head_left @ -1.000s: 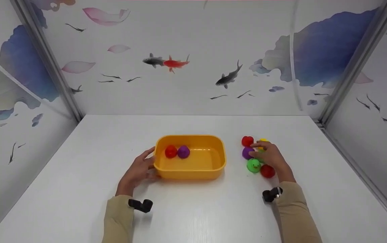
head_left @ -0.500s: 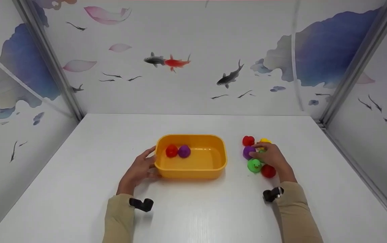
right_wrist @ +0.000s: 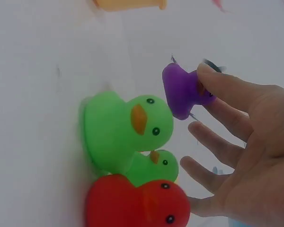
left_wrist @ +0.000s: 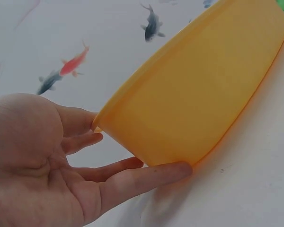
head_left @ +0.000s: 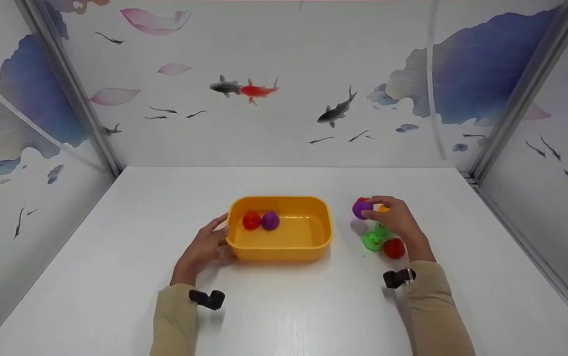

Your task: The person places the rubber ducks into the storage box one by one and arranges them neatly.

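Observation:
My right hand [head_left: 394, 217] pinches a purple rubber duck [right_wrist: 182, 91] between thumb and fingers, raised off the table; the duck is tipped on its side in the right wrist view. Below that hand sit two green rubber ducks [right_wrist: 128, 125] and a red rubber duck [right_wrist: 132, 203]. Another red one [head_left: 363, 199] and a yellow one [head_left: 383, 209] are partly hidden behind the hand and the purple duck. A yellow plastic basin [head_left: 279, 254] holds a red duck [head_left: 252, 220] and a purple duck [head_left: 270, 220]. My left hand [head_left: 206, 247] touches the basin's left end with fairly straight fingers and thumb.
The basin and loose ducks stand on a white table [head_left: 284, 306]. White panels with painted fish [head_left: 259, 91] enclose it at the back and both sides. Each wrist carries a small black camera [head_left: 207, 299].
My right hand has taken hold of the purple duck and raised it from the table, slightly away from me. The left hand and the basin have stayed put.

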A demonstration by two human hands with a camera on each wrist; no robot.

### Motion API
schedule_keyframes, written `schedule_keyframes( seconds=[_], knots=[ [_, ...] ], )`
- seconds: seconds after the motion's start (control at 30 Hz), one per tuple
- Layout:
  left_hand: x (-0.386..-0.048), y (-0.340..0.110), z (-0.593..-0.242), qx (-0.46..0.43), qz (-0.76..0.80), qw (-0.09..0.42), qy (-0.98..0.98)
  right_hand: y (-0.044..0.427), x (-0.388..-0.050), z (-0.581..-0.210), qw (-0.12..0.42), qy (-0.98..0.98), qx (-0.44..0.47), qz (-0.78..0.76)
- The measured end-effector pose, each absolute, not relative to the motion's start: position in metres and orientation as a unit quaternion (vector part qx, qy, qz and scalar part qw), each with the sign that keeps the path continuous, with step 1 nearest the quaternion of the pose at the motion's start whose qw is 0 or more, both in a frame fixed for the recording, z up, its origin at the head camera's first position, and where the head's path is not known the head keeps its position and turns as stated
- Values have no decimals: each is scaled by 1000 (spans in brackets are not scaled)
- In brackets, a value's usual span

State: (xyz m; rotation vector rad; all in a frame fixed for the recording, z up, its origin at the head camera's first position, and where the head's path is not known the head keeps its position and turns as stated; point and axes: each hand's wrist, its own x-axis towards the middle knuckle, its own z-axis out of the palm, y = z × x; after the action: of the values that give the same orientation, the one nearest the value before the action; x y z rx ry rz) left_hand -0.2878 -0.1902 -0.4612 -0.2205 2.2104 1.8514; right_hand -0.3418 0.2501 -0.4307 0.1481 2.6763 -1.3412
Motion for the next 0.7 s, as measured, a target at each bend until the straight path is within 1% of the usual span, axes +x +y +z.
schedule_keyframes(
  seconds=[0.23,0.47,0.7],
  knots=[
    [-287,-193,-463,-61,639,120,758,235,-341,-420,82,878,43,-470],
    [-289,-192,-461,-67,640,123,755,214,-344,-412,69,868,22,-491],
    [-289,-190,-461,-80,636,129,757,188,-350,-404,84,858,5,-508]
  ],
)
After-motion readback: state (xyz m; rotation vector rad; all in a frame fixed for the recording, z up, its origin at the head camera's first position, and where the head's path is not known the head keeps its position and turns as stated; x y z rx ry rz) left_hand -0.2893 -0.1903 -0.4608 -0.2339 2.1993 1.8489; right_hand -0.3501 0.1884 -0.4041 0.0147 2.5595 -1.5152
